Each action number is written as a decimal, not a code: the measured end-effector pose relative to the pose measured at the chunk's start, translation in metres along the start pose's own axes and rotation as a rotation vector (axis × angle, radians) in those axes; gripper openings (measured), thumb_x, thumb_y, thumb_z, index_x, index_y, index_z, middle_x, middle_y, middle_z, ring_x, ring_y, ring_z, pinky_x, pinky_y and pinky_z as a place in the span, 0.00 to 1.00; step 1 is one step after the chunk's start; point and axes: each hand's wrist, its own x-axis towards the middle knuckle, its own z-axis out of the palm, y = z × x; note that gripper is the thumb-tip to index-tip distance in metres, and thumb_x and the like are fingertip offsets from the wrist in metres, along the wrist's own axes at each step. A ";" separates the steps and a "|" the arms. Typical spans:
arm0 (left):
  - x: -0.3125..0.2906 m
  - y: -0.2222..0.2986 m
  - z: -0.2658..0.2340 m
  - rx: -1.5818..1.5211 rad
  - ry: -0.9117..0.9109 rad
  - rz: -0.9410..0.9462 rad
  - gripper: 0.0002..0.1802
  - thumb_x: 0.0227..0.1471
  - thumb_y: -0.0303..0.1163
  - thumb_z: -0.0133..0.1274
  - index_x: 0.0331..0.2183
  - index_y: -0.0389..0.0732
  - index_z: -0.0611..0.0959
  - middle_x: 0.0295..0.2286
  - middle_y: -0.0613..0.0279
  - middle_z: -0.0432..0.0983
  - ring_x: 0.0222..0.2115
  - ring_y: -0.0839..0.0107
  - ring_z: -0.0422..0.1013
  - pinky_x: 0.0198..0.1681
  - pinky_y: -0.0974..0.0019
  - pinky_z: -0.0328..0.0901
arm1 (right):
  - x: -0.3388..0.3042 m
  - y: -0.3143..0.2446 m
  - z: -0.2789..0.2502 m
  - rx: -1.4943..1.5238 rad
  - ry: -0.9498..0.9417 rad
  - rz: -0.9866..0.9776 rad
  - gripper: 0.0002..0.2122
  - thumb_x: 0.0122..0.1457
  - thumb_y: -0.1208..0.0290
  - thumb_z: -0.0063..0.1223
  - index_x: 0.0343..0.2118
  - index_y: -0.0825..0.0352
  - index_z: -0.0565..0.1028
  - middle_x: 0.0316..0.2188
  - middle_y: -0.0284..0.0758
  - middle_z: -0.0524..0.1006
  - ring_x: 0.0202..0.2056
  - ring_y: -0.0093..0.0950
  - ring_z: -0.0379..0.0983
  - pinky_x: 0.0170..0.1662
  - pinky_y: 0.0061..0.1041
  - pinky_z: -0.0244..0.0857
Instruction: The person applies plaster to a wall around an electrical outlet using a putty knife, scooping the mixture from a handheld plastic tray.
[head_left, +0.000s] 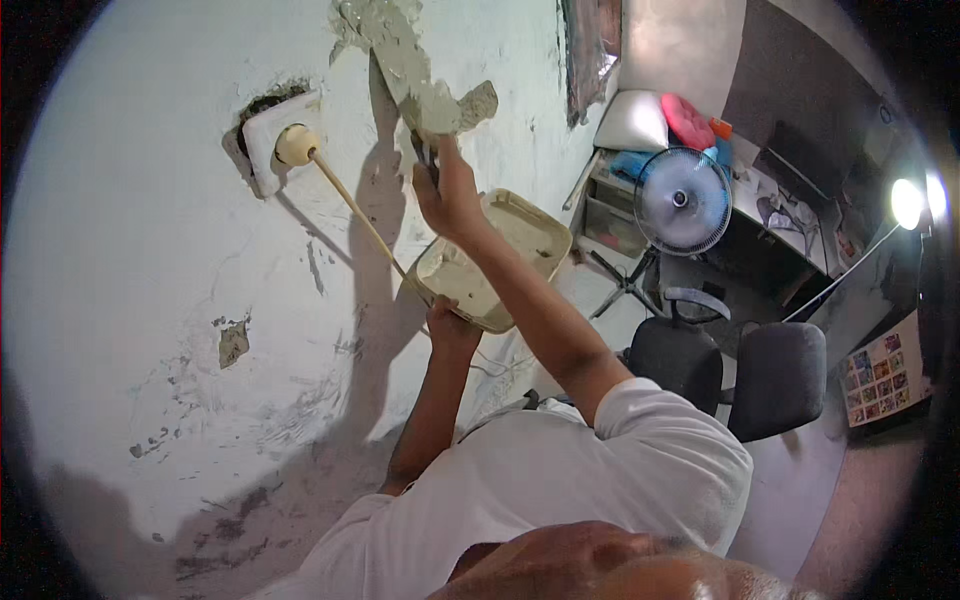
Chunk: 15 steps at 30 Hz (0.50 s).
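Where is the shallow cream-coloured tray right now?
In the head view, the tray is near the picture's centre, held at its lower edge by the left hand, just below the right hand.

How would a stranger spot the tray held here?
Start at the pale, patchy wall, then find the left hand in front of it. It grips the tray, a shallow, round-cornered beige rectangle. Unlike the handled tool in the right hand above, the tray has raised sides around a pasty layer.
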 end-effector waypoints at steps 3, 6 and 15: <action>0.002 0.001 -0.012 0.038 -0.056 0.033 0.37 0.37 0.32 0.55 0.53 0.37 0.68 0.48 0.53 0.69 0.52 0.52 0.65 0.58 0.45 0.59 | -0.029 -0.017 -0.015 -0.012 -0.117 0.134 0.17 0.58 0.79 0.46 0.51 0.69 0.65 0.31 0.49 0.73 0.30 0.47 0.71 0.34 0.37 0.65; 0.004 0.000 -0.011 0.017 -0.082 0.044 0.35 0.35 0.25 0.47 0.52 0.39 0.69 0.47 0.57 0.70 0.50 0.56 0.67 0.58 0.49 0.61 | -0.027 -0.020 -0.024 0.036 -0.112 0.199 0.17 0.58 0.79 0.46 0.52 0.69 0.65 0.31 0.48 0.72 0.30 0.42 0.72 0.32 0.35 0.65; 0.002 -0.008 0.001 0.052 0.064 0.073 0.26 0.42 0.32 0.51 0.46 0.38 0.72 0.43 0.55 0.72 0.46 0.58 0.70 0.51 0.48 0.66 | 0.076 -0.026 0.023 0.033 0.041 0.016 0.14 0.55 0.81 0.46 0.44 0.72 0.61 0.27 0.56 0.72 0.31 0.58 0.69 0.33 0.47 0.62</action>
